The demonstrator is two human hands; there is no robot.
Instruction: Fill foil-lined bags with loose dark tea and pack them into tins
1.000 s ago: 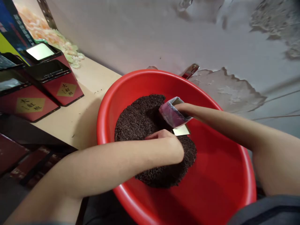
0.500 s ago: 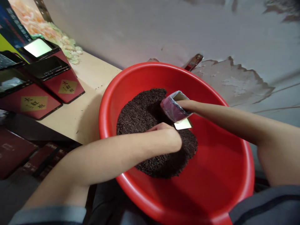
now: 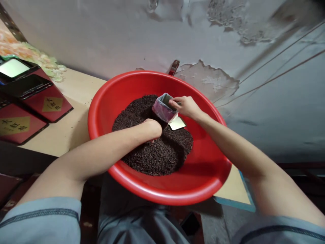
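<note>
A big red basin [image 3: 208, 176] holds a heap of dark, dry leaves [image 3: 157, 156]. Over the heap is a small lined container [image 3: 165, 110], tilted, with its mouth facing up and right. My right hand [image 3: 186, 105] is at its mouth, fingers bent at the rim; whether they grip it is unclear. Bent down at the wrist, my left hand [image 3: 153, 130] is low over the leaves beside the container, its fingers mostly hidden. A pale rectangular lid-like piece [image 3: 177, 124] lies on the leaves just right of the container.
Red boxes with yellow labels, one [image 3: 48, 101] nearest the basin, stand open on the pale table [image 3: 81, 84] at left. Artificial flowers [image 3: 48, 62] lie behind them. A peeling wall [image 3: 114, 37] rises behind the basin.
My right hand has come out of the container to its rim. The view has shifted, so the basin and boxes appear further left, and the table shows at right.
</note>
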